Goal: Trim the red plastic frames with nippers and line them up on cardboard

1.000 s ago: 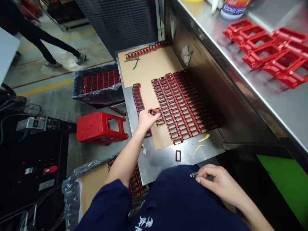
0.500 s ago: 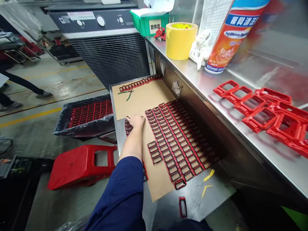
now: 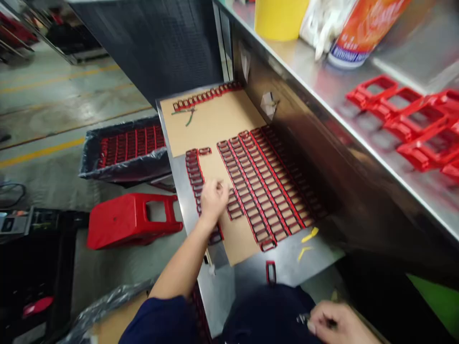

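My left hand [image 3: 214, 197] is above the brown cardboard sheet [image 3: 238, 246], between the left column of red-and-black frames [image 3: 194, 173] and the large block of similar frames [image 3: 256, 188]. Its fingers are curled in, slightly blurred, and no frame shows in them. A single red-and-black frame [image 3: 205, 151] lies beyond this hand, beside the top of the left column. At the bottom right, my right hand [image 3: 333, 321] is closed in a pinch near my dark clothing. By its fingertips is a small shiny piece [image 3: 303, 318] that I cannot make out. One loose frame [image 3: 271, 272] lies near the front table edge.
Green-handled pliers [image 3: 189, 116] lie by the far row of frames [image 3: 204, 97]. Yellow-handled tools [image 3: 309, 235] are at the right. A metal shelf with red parts [image 3: 412, 114] overhangs the right side. Left of the table stand a red stool [image 3: 122, 220] and a lined bin [image 3: 107, 174].
My left hand has moved back toward me from the top of the left column, uncovering a single frame there. My right hand has come into view. The camera has tilted downward.
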The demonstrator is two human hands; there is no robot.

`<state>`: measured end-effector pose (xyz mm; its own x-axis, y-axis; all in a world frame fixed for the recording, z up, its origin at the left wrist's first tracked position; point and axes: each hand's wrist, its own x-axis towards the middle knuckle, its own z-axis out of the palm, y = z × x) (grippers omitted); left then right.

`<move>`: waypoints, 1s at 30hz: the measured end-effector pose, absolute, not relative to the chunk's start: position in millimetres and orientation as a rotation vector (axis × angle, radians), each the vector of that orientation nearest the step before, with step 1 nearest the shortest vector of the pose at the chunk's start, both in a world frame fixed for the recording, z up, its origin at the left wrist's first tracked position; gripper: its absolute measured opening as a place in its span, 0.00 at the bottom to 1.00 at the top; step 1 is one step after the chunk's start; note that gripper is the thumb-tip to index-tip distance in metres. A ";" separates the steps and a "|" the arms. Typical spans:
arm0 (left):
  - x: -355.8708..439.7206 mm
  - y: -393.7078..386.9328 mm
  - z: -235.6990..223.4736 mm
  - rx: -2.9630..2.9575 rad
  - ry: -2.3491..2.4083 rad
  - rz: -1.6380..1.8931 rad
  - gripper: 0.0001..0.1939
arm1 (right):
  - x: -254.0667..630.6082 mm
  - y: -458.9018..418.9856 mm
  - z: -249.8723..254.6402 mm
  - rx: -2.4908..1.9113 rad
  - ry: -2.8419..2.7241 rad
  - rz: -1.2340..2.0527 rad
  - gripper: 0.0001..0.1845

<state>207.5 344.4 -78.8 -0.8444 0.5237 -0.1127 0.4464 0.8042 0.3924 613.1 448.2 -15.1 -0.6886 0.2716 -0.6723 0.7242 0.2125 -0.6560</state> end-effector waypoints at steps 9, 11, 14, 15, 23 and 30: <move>441.2 280.1 -110.7 1.150 2.052 0.558 0.34 | 598.7 480.8 18.2 0.664 2.226 -1.243 0.14; 447.4 288.2 -118.2 1.152 2.051 0.567 0.36 | 601.1 476.5 18.4 0.599 2.258 -1.271 0.13; 452.4 296.9 -127.0 1.115 2.071 0.595 0.33 | 605.9 473.6 15.9 0.534 2.303 -1.313 0.12; 454.4 297.8 -129.2 1.087 2.083 0.614 0.31 | 607.6 474.1 14.4 0.529 2.314 -1.330 0.11; 483.6 263.0 -96.4 0.822 2.094 1.040 0.33 | 608.9 466.4 -1.8 0.683 1.997 -1.960 0.20; 499.6 251.9 -31.6 1.194 2.095 1.597 0.42 | 583.5 435.3 9.1 0.598 1.127 -2.544 0.20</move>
<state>499.6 251.9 -31.6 -0.6334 0.7252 0.2701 0.4527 0.0642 0.8893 583.5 435.3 9.1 -0.8704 -0.0972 -0.4827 0.4228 -0.6498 -0.6316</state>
